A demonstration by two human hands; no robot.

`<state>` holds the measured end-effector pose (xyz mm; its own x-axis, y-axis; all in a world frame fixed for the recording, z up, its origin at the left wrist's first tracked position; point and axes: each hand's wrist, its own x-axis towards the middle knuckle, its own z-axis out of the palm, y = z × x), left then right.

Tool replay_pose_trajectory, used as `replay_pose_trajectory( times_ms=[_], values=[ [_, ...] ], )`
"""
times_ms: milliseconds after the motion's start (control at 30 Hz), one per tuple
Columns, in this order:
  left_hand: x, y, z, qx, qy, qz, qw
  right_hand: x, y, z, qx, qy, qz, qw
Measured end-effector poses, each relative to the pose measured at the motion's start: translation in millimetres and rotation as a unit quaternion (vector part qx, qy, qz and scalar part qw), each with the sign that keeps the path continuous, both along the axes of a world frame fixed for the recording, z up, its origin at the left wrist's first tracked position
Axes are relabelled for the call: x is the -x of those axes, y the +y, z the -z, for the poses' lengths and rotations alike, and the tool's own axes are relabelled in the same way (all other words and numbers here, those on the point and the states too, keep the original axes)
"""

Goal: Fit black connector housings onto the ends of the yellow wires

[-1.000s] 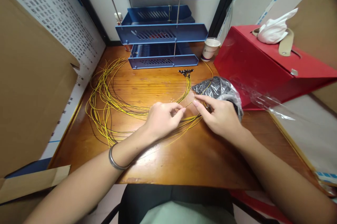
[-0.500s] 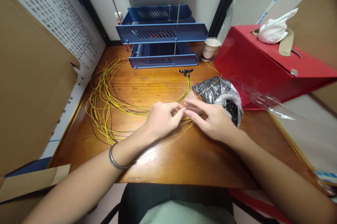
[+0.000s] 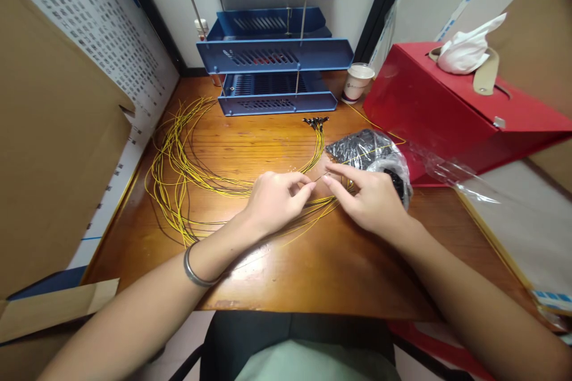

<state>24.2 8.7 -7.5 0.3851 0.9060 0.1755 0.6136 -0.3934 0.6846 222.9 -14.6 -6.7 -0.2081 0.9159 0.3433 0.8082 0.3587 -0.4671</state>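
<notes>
My left hand pinches a thin dark wire between thumb and forefinger. The wire spans the short gap to my right hand, whose thumb and forefinger close on its other part. A bundle of yellow and black wires lies coiled on the left and runs beneath both hands. Small dark connectors cap the bundle's ends behind my hands. Beside my right hand sits a clear plastic bag of small black parts, with a single yellow wire looping over it.
A blue tiered file tray stands at the back of the wooden table. Right of it are a paper cup and a red box with a tissue on top. Cardboard rises along the left side.
My right hand has shifted slightly right, away from the left, widening the gap with the wire between them. The yellow wire's loop over the bag has swung right.
</notes>
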Motion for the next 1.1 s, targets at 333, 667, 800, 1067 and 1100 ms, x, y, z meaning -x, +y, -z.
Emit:
replay_pose_trajectory(
  times_ms=[333, 667, 800, 1067, 1100],
  values=[
    [2, 0, -2.2, -0.039, -0.014, 0.024, 0.999, -1, 3, 2.3, 0.05, 0.104, -0.019, 0.993],
    [4, 4, -2.5, -0.059, -0.063, 0.023, 0.996, -12, 12, 7.5, 0.026, 0.255, 0.023, 0.966],
    [5, 5, -4.2, -0.079, -0.082, 0.037, 0.993, -8, 8, 6.5, 0.044, 0.257, -0.013, 0.965],
    [4, 3, -1.9, -0.102, -0.091, 0.022, 0.99, -7, 7, 6.0, -0.003, 0.243, -0.002, 0.97],
    [4, 4, -1.5, -0.109, -0.092, 0.018, 0.99, -8, 8, 5.7, -0.012, 0.246, 0.006, 0.969]
  ],
)
